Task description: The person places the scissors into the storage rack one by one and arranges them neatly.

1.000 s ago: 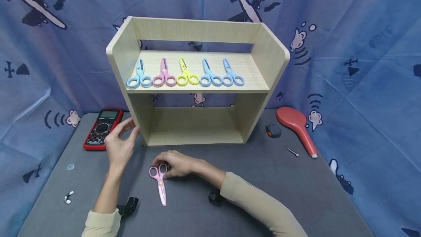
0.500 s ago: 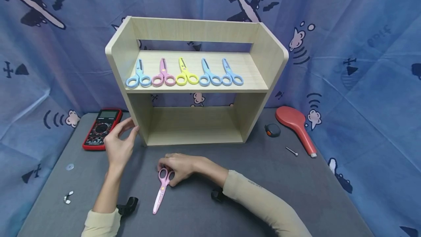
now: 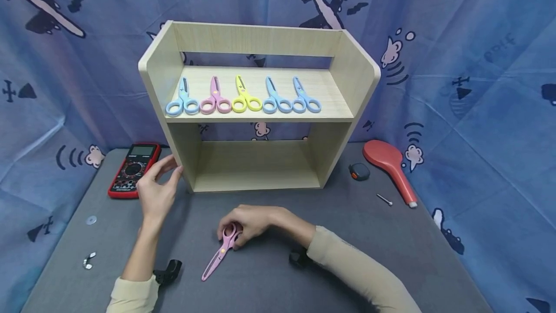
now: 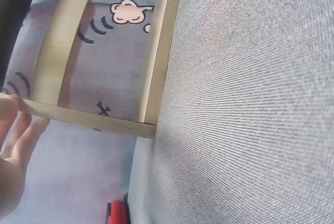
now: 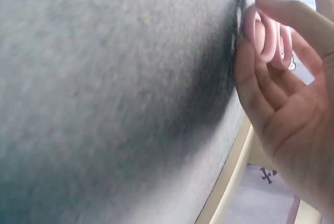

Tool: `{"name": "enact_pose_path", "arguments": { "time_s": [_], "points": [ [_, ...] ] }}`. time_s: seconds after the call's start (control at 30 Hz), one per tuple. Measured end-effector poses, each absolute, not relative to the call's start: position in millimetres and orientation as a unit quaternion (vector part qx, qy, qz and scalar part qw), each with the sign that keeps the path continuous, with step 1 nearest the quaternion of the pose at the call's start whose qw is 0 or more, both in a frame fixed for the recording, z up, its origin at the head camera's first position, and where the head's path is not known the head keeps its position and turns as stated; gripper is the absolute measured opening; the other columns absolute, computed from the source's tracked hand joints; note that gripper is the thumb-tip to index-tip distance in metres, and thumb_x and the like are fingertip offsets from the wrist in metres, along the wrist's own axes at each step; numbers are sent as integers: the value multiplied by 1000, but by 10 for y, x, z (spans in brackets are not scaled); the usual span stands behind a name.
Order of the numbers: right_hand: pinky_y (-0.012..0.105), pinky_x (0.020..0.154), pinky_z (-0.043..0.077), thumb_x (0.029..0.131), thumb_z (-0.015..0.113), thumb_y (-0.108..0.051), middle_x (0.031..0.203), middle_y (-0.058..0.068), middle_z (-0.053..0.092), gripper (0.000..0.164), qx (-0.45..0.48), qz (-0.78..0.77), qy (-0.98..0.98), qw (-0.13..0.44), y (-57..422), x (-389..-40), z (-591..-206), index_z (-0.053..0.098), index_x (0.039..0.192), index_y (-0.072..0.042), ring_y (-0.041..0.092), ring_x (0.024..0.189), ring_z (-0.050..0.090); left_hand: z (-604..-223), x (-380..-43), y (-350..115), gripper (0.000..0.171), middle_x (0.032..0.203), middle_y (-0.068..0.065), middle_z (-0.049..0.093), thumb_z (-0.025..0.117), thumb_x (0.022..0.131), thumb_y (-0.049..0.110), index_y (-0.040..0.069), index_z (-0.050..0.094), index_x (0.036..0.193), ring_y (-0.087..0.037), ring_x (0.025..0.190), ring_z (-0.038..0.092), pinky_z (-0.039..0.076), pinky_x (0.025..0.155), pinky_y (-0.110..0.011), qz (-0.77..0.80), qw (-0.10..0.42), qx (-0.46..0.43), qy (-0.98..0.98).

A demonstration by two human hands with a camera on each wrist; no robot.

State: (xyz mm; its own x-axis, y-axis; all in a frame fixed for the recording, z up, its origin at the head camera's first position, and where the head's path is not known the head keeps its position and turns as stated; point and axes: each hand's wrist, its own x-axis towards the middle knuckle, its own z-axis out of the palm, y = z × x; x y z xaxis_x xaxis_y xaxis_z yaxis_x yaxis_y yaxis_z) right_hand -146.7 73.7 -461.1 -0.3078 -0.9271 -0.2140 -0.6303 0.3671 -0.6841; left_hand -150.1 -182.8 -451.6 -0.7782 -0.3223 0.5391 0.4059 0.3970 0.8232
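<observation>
My right hand [image 3: 247,221] grips the handle loops of pink scissors [image 3: 215,261] low over the grey table, blades pointing toward the front left. In the right wrist view, thumb and fingers pinch the pink loops [image 5: 269,38]. My left hand [image 3: 157,190] touches the outer left side of a pale wooden shelf [image 3: 260,118] with its fingertips; the left wrist view has these fingers [image 4: 28,140] against the side panel. On the upper board lies a row of scissors: light blue scissors [image 3: 183,99], pink scissors [image 3: 215,98], yellow scissors [image 3: 245,96], then two more blue pairs [image 3: 276,98].
A red multimeter [image 3: 134,170] lies left of the shelf, with a clear disc [image 3: 91,220] and a small metal piece [image 3: 89,261] nearer the front. At right are a tape measure [image 3: 359,172], a bolt [image 3: 384,200] and a red paddle-shaped object [image 3: 391,168]. A patterned curtain hangs behind.
My right hand has moved right and slightly toward the front with the pink scissors, whose blades have swung to point front left. The left hand stays on the shelf.
</observation>
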Motion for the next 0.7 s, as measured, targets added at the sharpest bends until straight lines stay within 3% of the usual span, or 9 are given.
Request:
{"name": "enact_pose_path", "arguments": {
  "time_s": [0.1, 0.2, 0.43, 0.5, 0.57, 0.7],
  "points": [
    [17, 65, 56, 93, 87, -11, 90, -7, 68, 33, -483, -296, 748, 345, 831, -1443, -4576, 75, 124, -11, -4, 71, 59, -4515, -1503, -1829, 38, 120, -23, 81, 82, 91, -7, -1, 77, 128, 13, 100, 69, 54, 84, -1, -548, 332, -28, -767],
    [39, 66, 67, 96, 83, -7, 89, -8, 70, 30, -451, -349, 719, 397, 927, -1396, -4545, 74, 125, -7, -1, 66, 66, -4515, -1509, -1827, 38, 119, -23, 81, 82, 91, -7, -1, 77, 128, 13, 100, 69, 54, 84, -1, -550, 334, -31, -765],
    [58, 68, 66, 98, 80, -4, 90, -5, 71, 27, -421, -407, 696, 415, 1144, -1267, -4388, 75, 124, -3, 2, 66, 69, -4514, -1507, -1827, 38, 118, -25, 81, 83, 90, -8, -2, 77, 128, 14, 99, 69, 52, 84, 1, -549, 338, -31, -764],
    [67, 70, 63, 98, 79, -4, 90, -2, 72, 27, -413, -428, 691, 410, 1213, -1237, -4298, 75, 125, -3, 5, 66, 71, -4516, -1504, -1828, 38, 119, -24, 81, 83, 90, -7, -2, 77, 128, 14, 100, 69, 53, 84, 0, -547, 337, -29, -765],
    [66, 69, 63, 98, 80, -6, 94, 0, 73, 30, -418, -440, 694, 388, 1295, -1215, -4174, 75, 127, -4, 5, 67, 71, -4519, -1501, -1828, 39, 119, -24, 81, 83, 90, -7, -1, 77, 128, 15, 100, 68, 52, 84, 1, -544, 337, -27, -768],
    [37, 60, 65, 97, 81, -9, 99, 2, 74, 35, -427, -450, 716, 322, 1485, -1150, -3834, 75, 131, -7, 2, 67, 65, -4522, -1496, -1824, 39, 119, -24, 81, 83, 90, -7, -2, 77, 128, 16, 100, 68, 51, 83, 1, -543, 336, -26, -769]
  ]
}}
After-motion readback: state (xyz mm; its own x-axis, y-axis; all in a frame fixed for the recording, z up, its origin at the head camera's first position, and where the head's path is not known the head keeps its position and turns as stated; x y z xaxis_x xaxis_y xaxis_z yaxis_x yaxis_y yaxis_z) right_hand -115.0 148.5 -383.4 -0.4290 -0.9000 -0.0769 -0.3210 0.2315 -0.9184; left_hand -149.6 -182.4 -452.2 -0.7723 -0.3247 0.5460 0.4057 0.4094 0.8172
